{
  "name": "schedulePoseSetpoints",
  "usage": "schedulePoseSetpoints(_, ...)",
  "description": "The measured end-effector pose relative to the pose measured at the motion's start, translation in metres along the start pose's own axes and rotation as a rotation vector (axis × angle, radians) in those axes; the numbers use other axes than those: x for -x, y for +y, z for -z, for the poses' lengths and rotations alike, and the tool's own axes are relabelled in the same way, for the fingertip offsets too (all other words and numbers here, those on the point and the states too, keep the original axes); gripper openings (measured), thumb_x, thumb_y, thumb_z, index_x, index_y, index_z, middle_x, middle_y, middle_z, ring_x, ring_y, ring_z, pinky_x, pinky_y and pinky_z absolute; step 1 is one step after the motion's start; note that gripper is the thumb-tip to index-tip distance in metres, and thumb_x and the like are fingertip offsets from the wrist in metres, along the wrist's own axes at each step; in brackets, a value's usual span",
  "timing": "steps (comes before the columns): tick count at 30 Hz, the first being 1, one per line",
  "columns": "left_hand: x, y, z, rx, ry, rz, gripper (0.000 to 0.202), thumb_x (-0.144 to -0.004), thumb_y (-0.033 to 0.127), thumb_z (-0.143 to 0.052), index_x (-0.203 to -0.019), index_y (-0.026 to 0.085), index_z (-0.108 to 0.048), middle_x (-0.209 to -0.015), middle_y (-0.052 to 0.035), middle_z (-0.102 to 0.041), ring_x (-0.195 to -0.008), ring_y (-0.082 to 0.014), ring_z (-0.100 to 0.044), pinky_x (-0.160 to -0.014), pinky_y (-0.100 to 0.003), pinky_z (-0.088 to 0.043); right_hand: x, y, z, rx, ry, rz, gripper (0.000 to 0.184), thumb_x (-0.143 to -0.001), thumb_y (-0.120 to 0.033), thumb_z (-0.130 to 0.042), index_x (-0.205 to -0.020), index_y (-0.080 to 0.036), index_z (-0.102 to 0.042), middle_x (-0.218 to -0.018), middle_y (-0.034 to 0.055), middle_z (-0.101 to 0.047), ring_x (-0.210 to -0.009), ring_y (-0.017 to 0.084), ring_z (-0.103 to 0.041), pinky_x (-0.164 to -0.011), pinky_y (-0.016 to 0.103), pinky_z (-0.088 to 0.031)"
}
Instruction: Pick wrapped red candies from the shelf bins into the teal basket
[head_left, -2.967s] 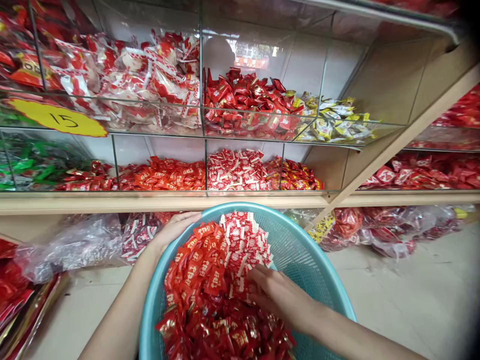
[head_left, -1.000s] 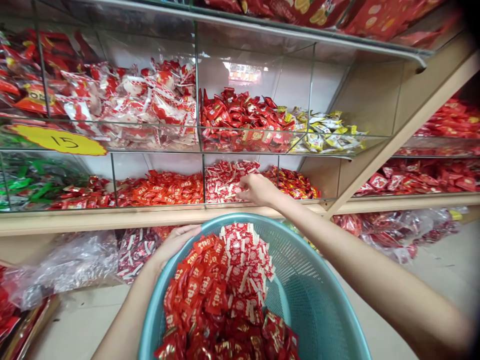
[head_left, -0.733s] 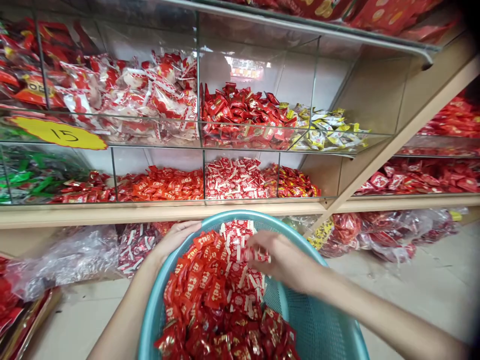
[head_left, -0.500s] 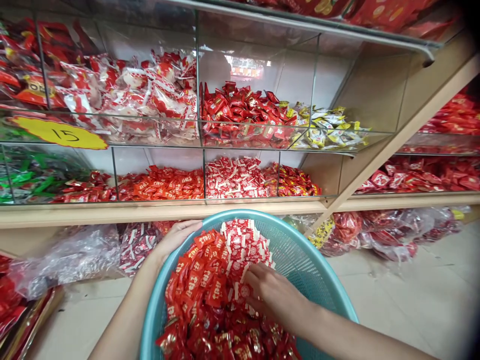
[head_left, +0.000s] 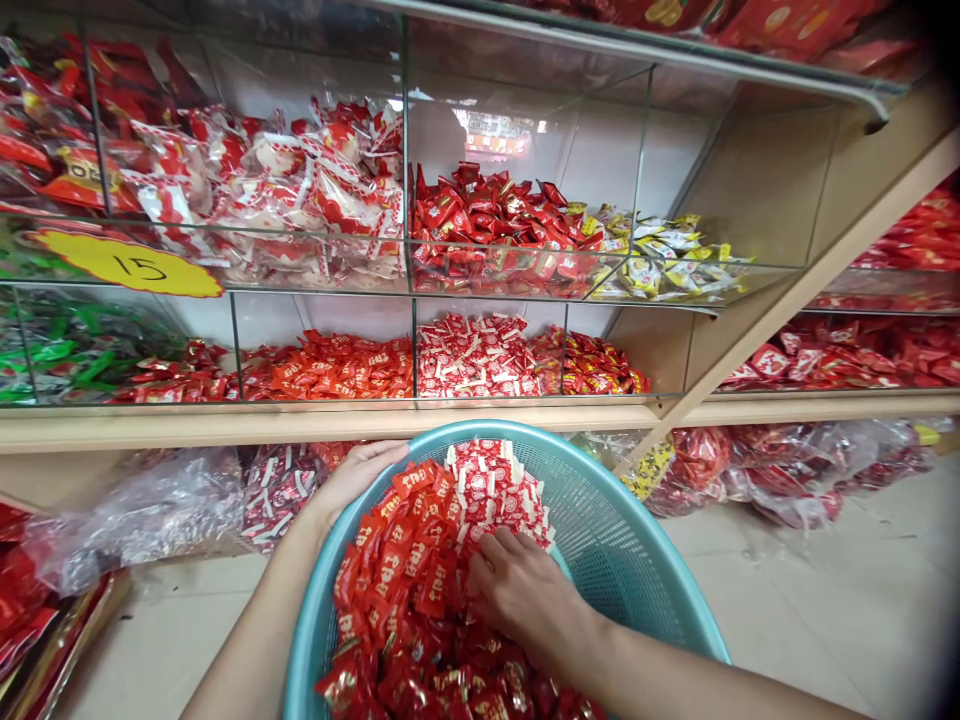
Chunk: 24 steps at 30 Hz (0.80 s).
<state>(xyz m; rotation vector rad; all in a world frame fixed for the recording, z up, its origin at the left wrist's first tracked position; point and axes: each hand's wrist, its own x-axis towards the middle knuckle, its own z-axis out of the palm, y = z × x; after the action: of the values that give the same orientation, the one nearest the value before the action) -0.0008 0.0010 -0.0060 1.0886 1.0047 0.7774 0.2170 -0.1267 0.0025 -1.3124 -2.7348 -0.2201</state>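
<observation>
A teal plastic mesh basket (head_left: 637,520) is in front of me at the lower middle, holding wrapped candies in three patches. Orange-red candies (head_left: 397,550) lie on the left. Red-and-white candies (head_left: 499,490) are heaped toward the back, and dark red ones with gold print (head_left: 450,685) fill the front. My left hand (head_left: 360,475) grips the basket's far left rim from outside. Inside the basket, my right hand (head_left: 525,590) has its fingers curled in among the candies by the red-and-white heap; its fingertips are partly hidden.
Glass-fronted shelf bins (head_left: 480,365) of wrapped candies stand just behind the basket. A yellow price tag (head_left: 131,263) reading 15 hangs at left. Clear plastic bags (head_left: 150,510) of candies sit on the floor below the wooden shelf edge (head_left: 225,428). A slanting wooden post (head_left: 787,290) rises at right.
My right hand has shifted slightly left and toward me within the candies, its fingers now more curled. My left hand stays on the rim.
</observation>
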Motion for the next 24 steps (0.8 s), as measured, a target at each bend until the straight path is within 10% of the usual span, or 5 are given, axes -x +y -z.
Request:
schedulePoseSetpoints(9,0.0,0.001,-0.002,0.018,-0.007,0.01,0.029,-0.078,0.031,-0.057,-0.102,0.015,-0.061,-0.091,-0.0038,-0.069,-0.08,-0.0173,-0.064,-0.08,-0.04,-0.045,-0.085,0.09,0.072,-0.21,0.19,-0.226,0.016,-0.084,-0.023,-0.043,-0.081,-0.014,-0.057,-0.081,0.0065,-0.058,-0.074,0.015,-0.051,-0.061,0.025,-0.032)
schedulePoseSetpoints(15,0.003,0.007,-0.005,0.012,-0.001,0.022,0.026,-0.078,0.03,-0.058,-0.099,0.015,-0.062,-0.087,-0.003,-0.07,-0.078,-0.0167,-0.064,-0.08,-0.039,-0.046,-0.164,0.152,0.043,-0.445,-0.036,-0.295,0.011,-0.074,-0.018,-0.055,-0.078,-0.012,-0.064,-0.073,0.0014,-0.062,-0.068,0.009,-0.052,-0.063,0.019,-0.035)
schedulePoseSetpoints(24,0.004,0.009,-0.005,0.021,0.011,0.033,0.028,-0.077,0.03,-0.059,-0.1,0.015,-0.062,-0.083,-0.0021,-0.07,-0.075,-0.0159,-0.064,-0.081,-0.039,-0.045,-0.181,0.153,0.017,-0.445,-0.161,-0.396,0.019,-0.066,-0.031,-0.065,-0.075,-0.014,-0.066,-0.07,0.0023,-0.063,-0.063,0.011,-0.051,-0.055,0.02,-0.034)
